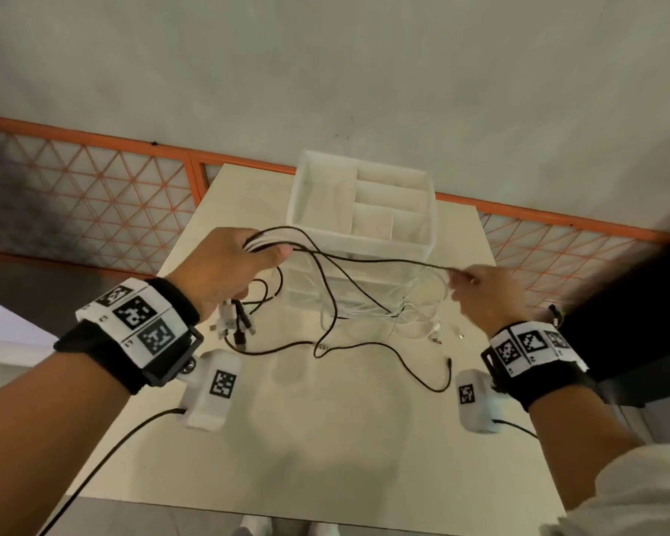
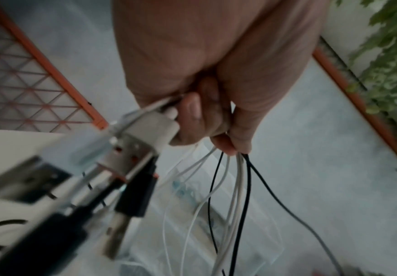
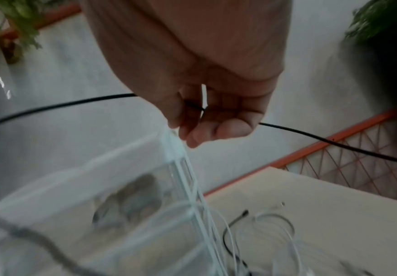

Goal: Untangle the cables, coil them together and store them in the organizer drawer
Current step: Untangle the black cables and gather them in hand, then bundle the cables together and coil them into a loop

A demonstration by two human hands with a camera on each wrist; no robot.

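Observation:
Over the pale table (image 1: 325,439), my left hand (image 1: 229,265) grips a bundle of black and white cables (image 1: 271,245); their USB plugs (image 1: 233,323) dangle below the fist. In the left wrist view the fingers (image 2: 207,119) curl round the strands, the plugs (image 2: 131,142) blurred in front. A black cable (image 1: 383,261) stretches across to my right hand (image 1: 480,292), which pinches it together with white strands (image 3: 183,164). Loose white cables (image 1: 414,315) and a black one (image 1: 403,353) lie on the table. The white organizer (image 1: 364,210) stands behind, its drawers partly hidden by cables.
An orange lattice railing (image 1: 93,195) runs behind the table. Green plants (image 2: 386,56) show beyond it in the wrist views. The table's near edge (image 1: 287,508) lies close to my body, with shoes just visible below it.

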